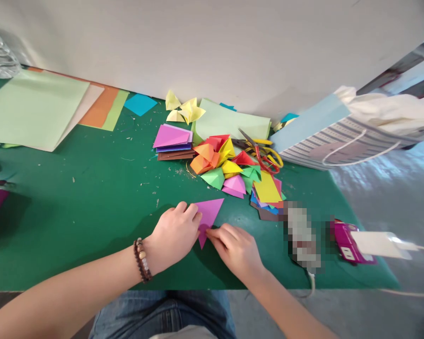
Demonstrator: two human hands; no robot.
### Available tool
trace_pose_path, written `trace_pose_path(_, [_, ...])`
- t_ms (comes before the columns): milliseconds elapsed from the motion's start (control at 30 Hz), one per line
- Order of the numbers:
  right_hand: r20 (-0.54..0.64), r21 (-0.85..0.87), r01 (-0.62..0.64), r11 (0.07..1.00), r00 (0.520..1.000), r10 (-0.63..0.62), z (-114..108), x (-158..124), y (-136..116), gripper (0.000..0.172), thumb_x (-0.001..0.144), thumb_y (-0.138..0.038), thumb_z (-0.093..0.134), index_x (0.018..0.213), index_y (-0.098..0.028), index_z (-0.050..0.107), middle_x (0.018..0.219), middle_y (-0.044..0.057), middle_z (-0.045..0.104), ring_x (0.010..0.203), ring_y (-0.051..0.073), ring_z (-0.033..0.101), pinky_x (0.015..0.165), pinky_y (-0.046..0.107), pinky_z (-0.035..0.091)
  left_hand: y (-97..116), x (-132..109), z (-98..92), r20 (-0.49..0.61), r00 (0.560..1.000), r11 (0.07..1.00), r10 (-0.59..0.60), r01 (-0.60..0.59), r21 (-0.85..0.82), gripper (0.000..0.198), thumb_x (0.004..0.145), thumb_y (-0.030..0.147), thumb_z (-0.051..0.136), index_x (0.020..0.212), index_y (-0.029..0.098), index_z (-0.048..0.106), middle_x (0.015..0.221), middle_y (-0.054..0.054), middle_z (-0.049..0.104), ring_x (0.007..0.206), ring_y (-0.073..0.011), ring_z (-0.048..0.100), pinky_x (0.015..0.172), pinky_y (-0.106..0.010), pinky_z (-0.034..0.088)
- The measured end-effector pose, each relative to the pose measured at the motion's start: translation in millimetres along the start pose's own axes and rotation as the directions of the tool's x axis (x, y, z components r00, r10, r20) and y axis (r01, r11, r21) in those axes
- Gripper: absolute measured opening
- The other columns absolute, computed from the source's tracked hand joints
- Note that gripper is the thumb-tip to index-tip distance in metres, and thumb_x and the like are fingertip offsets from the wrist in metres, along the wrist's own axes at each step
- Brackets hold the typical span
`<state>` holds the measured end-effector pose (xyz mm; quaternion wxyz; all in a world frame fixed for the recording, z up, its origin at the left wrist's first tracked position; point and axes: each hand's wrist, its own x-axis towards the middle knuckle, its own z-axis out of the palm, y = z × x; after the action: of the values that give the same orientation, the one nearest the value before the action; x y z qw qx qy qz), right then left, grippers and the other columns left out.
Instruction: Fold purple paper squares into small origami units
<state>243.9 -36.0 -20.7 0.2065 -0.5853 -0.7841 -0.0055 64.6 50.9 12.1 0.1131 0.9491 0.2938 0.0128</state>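
A purple sheet of origami paper (209, 210), folded to a triangle, is between my hands just above the green table. My left hand (176, 230), with beaded bracelets at the wrist, has its fingers curled over the paper's left side. From the right, my right hand (235, 249) pinches the paper's lower edge between thumb and forefinger. Just beyond lie folded paper pieces: an orange one (205, 158), a green one (214, 178) and a pink-purple one (234, 186). A stack of folded coloured papers (173, 136) sits behind them.
Scissors (259, 153) with red and yellow handles lie behind the pieces. A striped paper bag (314, 141) stands at the back right. Large pale green sheets (31, 108) lie at the left. A magenta object (349, 242) with a white power bank is at the right edge.
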Motion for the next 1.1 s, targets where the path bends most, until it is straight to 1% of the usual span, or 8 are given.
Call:
trace_pose_path(267, [0.035,0.119,0.046,0.992,0.998,-0.051,-3,-14,-27,0.02,0.094,-0.018,0.053,0.079,-0.021,0.067,0.063,0.0,0.061,0.059,0.012,0.057,0.058,0.026,0.042,0,0,-2.9,0.021,1.0,1.0,-0.005,0.006,-0.011,0.021,0.091,0.025,0.053,0.108,0.016,0.061,0.11,-0.01,0.057,0.094,-0.0237,0.055,0.069,-0.033,0.052])
trace_pose_path(400, [0.041,0.083,-0.011,0.996,0.999,0.008,-12,-10,-13,0.016,0.094,-0.022,0.053,0.088,-0.023,0.069,0.07,0.001,0.065,0.062,0.013,0.061,0.06,0.027,0.046,-6,0,0.1,-0.027,1.0,0.997,0.006,-0.008,-0.072,0.02,0.091,0.028,0.053,0.107,0.019,0.062,0.108,-0.009,0.056,0.096,-0.0234,0.054,0.074,-0.035,0.053])
trace_pose_path(467, [-0.007,-0.039,-0.007,0.999,1.0,0.006,-15,-4,2,0.021,0.094,-0.021,0.051,0.106,-0.022,0.068,0.09,0.006,0.07,0.073,0.016,0.066,0.066,0.028,0.051,-10,0,2.5,-0.059,0.998,0.993,0.013,-0.02,-0.12,0.02,0.092,0.028,0.05,0.105,0.02,0.063,0.108,-0.008,0.056,0.097,-0.0226,0.054,0.078,-0.035,0.053])
trace_pose_path(567, [0.012,-0.176,0.13,0.976,0.991,-0.13,-18,6,23,0.028,0.093,-0.016,0.049,0.113,-0.023,0.067,0.108,0.007,0.07,0.083,0.018,0.067,0.073,0.031,0.053,-15,3,6.9,-0.12,0.993,0.982,-0.008,-0.015,-0.188,0.023,0.096,0.025,0.043,0.109,0.02,0.062,0.109,-0.007,0.057,0.098,-0.0204,0.055,0.081,-0.033,0.053])
trace_pose_path(667, [0.069,-0.223,0.31,0.924,0.951,-0.303,-19,17,34,0.033,0.091,-0.009,0.048,0.114,-0.022,0.067,0.115,0.007,0.07,0.083,0.018,0.066,0.073,0.033,0.052,-19,7,11.5,-0.176,0.983,0.967,-0.05,0.004,-0.255,0.027,0.096,0.016,0.037,0.116,0.018,0.056,0.107,-0.007,0.06,0.098,-0.0183,0.058,0.084,-0.032,0.053])
trace_pose_path(900, [0.133,-0.206,0.548,0.811,0.836,-0.532,-21,42,36,0.035,0.092,-0.007,0.044,0.113,-0.019,0.068,0.109,0.006,0.073,0.076,0.016,0.064,0.059,0.03,0.047,-29,12,9.8,-0.16,0.971,0.862,-0.179,0.076,-0.502,0.034,0.09,0.004,0.035,0.117,0.016,0.052,0.098,-0.003,0.068,0.086,-0.0143,0.065,0.074,-0.027,0.053])
trace_pose_path(1000, [0.163,-0.193,0.572,0.797,0.82,-0.549,-20,45,38,0.036,0.092,-0.007,0.043,0.115,-0.018,0.067,0.111,0.007,0.072,0.079,0.017,0.064,0.061,0.032,0.048,-34,13,7.8,-0.153,0.966,0.809,-0.21,0.084,-0.582,0.031,0.091,0.006,0.035,0.115,0.016,0.052,0.093,-0.003,0.069,0.081,-0.0139,0.065,0.072,-0.026,0.052])
trace_pose_path(1100, [0.224,-0.131,0.506,0.853,0.853,-0.472,-21,46,37,0.04,0.091,-0.01,0.045,0.125,-0.022,0.061,0.121,0.007,0.068,0.089,0.02,0.064,0.072,0.035,0.052,-37,14,9.5,-0.164,0.961,0.762,-0.224,0.068,-0.644,0.03,0.092,0.007,0.033,0.114,0.016,0.052,0.093,-0.003,0.07,0.081,-0.0138,0.065,0.073,-0.026,0.05])
